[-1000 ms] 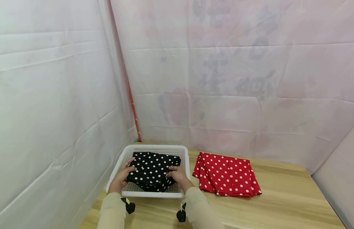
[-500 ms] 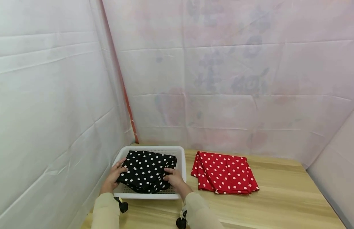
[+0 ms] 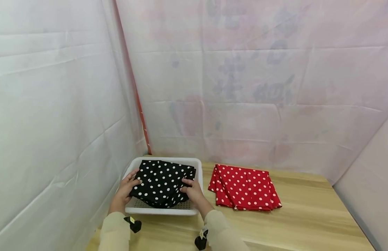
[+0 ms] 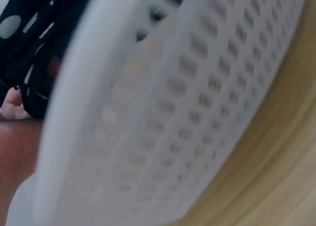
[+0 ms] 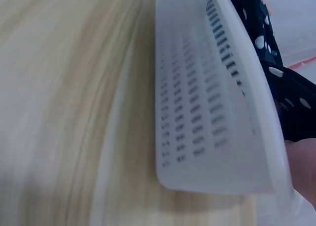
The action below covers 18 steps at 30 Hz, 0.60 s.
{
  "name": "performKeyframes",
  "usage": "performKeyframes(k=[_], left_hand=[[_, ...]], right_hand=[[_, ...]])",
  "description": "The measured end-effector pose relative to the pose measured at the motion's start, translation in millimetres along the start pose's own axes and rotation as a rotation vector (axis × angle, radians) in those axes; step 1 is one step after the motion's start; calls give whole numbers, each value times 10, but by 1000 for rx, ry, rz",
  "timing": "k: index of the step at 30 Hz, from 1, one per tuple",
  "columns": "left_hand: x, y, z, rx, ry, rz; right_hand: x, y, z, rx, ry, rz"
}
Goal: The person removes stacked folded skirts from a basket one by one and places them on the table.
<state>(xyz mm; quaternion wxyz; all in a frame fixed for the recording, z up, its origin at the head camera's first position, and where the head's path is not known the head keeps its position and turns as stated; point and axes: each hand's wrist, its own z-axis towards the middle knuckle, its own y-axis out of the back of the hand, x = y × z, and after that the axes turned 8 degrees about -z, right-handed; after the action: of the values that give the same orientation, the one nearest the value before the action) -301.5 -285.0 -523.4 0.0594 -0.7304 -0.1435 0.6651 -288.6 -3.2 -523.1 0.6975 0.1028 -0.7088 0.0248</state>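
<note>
A folded black cloth with white polka dots (image 3: 162, 183) is held over the white plastic basket (image 3: 162, 211), covering most of its opening in the head view. My left hand (image 3: 124, 190) grips the cloth's left edge, fingers spread over the top. At the opposite edge my right hand (image 3: 194, 193) holds it with thumb and fingers. From the left wrist, the basket's perforated wall (image 4: 187, 102) hides most of that hand, and dark cloth (image 4: 29, 53) shows past the rim. The right wrist view has the cloth (image 5: 291, 97) beyond the basket's rim, beside part of the hand (image 5: 303, 164).
A folded red cloth with white dots (image 3: 245, 188) lies on the wooden table (image 3: 310, 209) to the right of the basket. Pale sheeting (image 3: 237, 87) hangs behind the table, and another sheet (image 3: 55, 115) stands close on the left.
Both hands have raised the black polka-dot cloth, which now sits higher against the basket's far rim. The head view has shifted slightly; the red cloth lies as before.
</note>
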Motion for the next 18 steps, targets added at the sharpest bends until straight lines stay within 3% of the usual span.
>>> performKeyframes(k=[7,12,18], left_hand=[[-66,-228,-172,-5,-32,-97],[-139,-308,-362,30,-57,-103],[-179,-393,-646,84,-72,-122]], right_hand=[[4,287,-39,77,137,150],[58,450,-155,123,51,176],[155,606,-338,164,55,200]])
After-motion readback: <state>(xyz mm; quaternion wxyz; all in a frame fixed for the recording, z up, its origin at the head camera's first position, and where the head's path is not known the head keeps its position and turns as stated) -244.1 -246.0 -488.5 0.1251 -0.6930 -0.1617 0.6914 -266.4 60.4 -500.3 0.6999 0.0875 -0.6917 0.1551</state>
